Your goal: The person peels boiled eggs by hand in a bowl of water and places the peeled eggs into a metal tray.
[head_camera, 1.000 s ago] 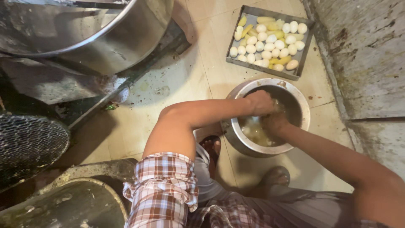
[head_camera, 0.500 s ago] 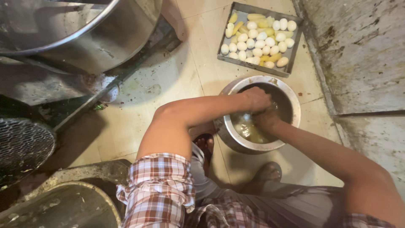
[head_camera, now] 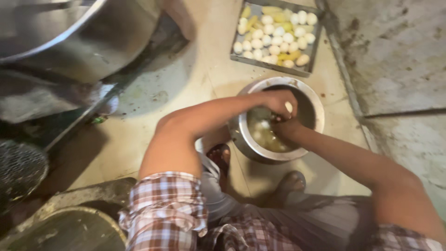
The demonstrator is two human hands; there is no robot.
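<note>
Steel pot [head_camera: 246, 139], centre frame: my left hand [head_camera: 278, 101] pinches a pale peeled piece [head_camera: 289, 107]; right hand [head_camera: 284, 128] grip unclear, probably submerged. Tray [head_camera: 271, 69], top, nearly full.

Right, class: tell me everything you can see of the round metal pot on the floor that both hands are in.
The metal pot is round, silver-grey, with a wide rolled rim and dull, worn walls. It stands upright on the tiled floor, just below a tray of pale peeled pieces. Inside lies cloudy yellowish liquid with a few pale lumps. The left hand holds a small white piece over it; the right hand reaches inside.
</note>
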